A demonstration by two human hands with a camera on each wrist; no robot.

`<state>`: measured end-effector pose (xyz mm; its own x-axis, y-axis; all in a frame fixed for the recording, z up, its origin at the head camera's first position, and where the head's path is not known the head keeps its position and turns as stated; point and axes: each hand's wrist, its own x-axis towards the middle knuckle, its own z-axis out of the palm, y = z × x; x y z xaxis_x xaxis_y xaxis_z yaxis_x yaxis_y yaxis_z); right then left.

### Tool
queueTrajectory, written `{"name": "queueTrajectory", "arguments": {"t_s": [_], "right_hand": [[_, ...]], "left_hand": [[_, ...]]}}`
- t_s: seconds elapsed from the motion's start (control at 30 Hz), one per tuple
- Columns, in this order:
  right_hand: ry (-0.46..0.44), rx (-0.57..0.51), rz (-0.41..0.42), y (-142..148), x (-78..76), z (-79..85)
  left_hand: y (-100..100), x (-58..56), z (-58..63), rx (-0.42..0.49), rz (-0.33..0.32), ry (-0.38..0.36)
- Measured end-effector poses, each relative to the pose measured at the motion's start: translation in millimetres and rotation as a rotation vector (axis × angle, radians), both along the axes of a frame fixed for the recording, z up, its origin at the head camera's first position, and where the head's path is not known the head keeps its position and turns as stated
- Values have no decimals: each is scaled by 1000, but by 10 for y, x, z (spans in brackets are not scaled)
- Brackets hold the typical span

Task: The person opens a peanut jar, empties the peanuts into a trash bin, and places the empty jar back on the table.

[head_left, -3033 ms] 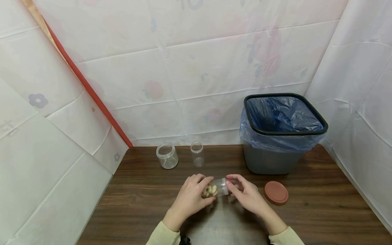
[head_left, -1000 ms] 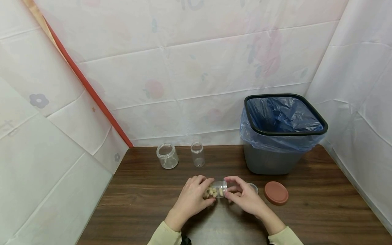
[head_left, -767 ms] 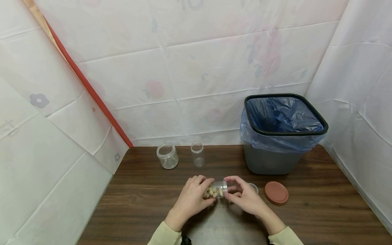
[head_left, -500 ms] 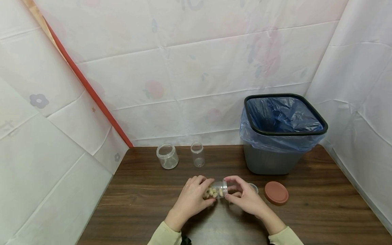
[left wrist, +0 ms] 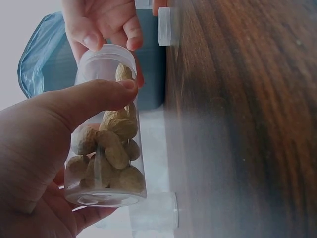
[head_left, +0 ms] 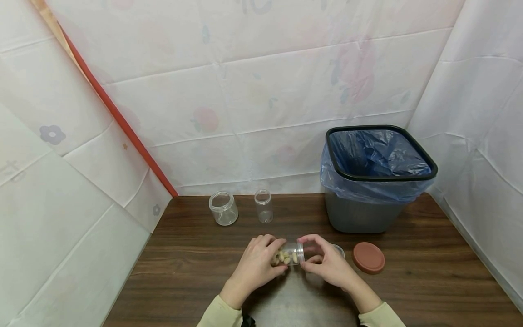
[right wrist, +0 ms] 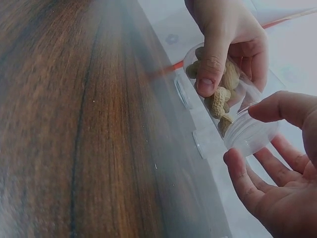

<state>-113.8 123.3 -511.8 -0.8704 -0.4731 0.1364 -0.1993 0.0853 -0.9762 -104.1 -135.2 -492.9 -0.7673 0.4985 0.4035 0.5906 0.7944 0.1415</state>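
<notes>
A clear plastic jar of unshelled peanuts lies tilted on its side between the two hands, its bottom toward the left. My left hand grips the jar body, thumb across its wall in the left wrist view. At the ribbed clear rim, the thumb and a finger of my right hand hold opposite sides. The other right fingers spread loosely past the mouth. Some peanuts have slid along the wall toward the rim, while most sit near the bottom.
A wide clear jar and a narrow clear jar stand at the back of the wooden table. A reddish lid lies right of a clear lid. Behind them stands a grey bin with a blue liner.
Since three seconds ago the peanuts have spread toward the rim, and the right fingers have shifted to the rim's edge, showing more of the clear lid. Little has moved in the last second.
</notes>
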Motion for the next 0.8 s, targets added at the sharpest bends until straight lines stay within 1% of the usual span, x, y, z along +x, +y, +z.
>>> {"name": "queueTrajectory", "arguments": {"t_s": [0.3, 0.47, 0.8], "right_hand": [[24, -4, 19, -9, 2, -17], [29, 14, -8, -17, -1, -32], [-77, 91, -81, -36, -24, -13]], "left_hand": [[-5, -4, 9, 11, -3, 12], [-6, -7, 12, 19, -3, 17], [-9, -8, 22, 21, -1, 32]]}}
